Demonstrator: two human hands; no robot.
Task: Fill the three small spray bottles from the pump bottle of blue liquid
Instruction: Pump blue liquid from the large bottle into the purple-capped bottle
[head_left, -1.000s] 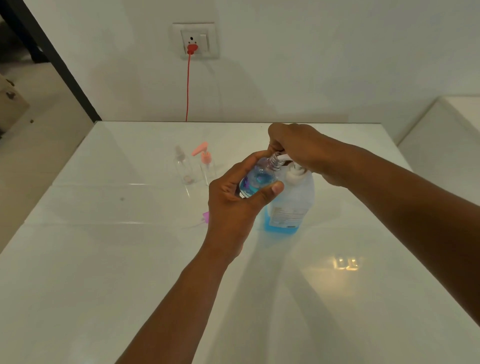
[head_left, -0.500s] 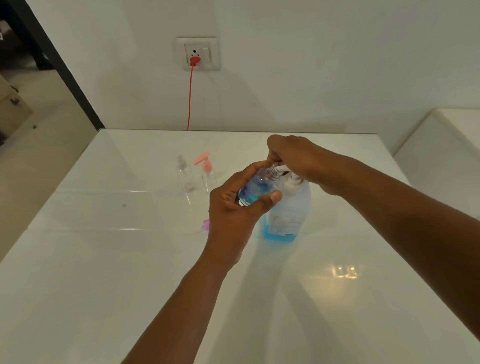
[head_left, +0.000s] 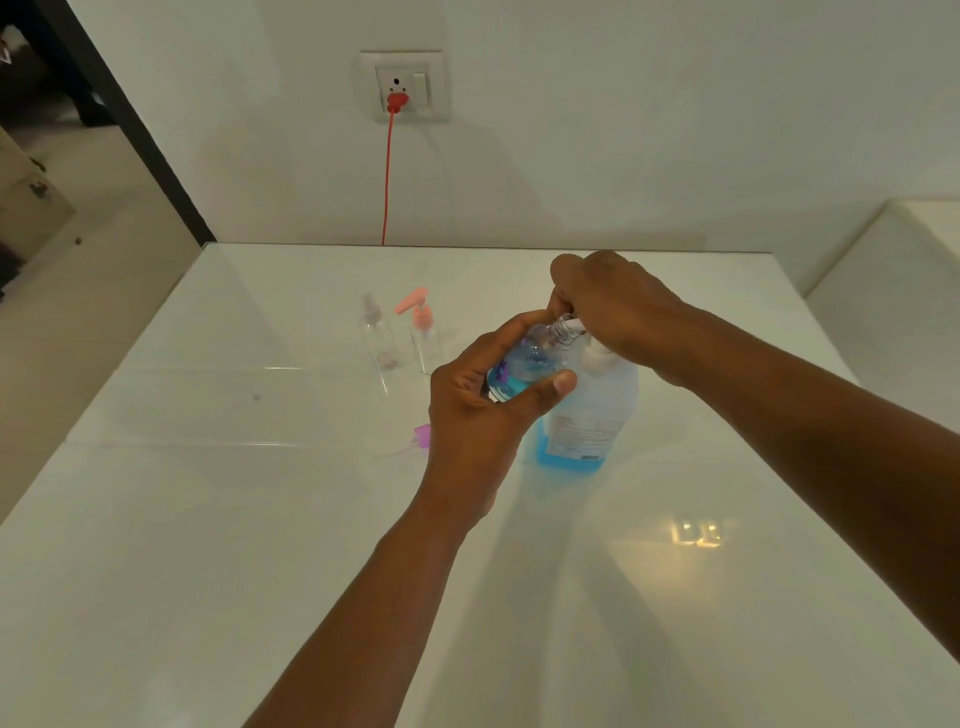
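The tabletop (head_left: 218, 545) is white and highly glossy, smooth enough to mirror a lamp and the bottles. The pump bottle (head_left: 592, 415) looks like cloudy translucent plastic with a paper-like label. The small bottle (head_left: 530, 364) in the left hand (head_left: 483, 410) is clear, shiny plastic, as are two more (head_left: 379, 338) behind. The wall (head_left: 623, 130) is matt.

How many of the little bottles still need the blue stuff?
None looks finished yet. The left hand holds a little bottle, partly blue inside, tilted with its mouth at the spout of the pump bottle, while the right hand is on the pump. Two little bottles, clear and pink-topped, stand on the table, apparently empty.
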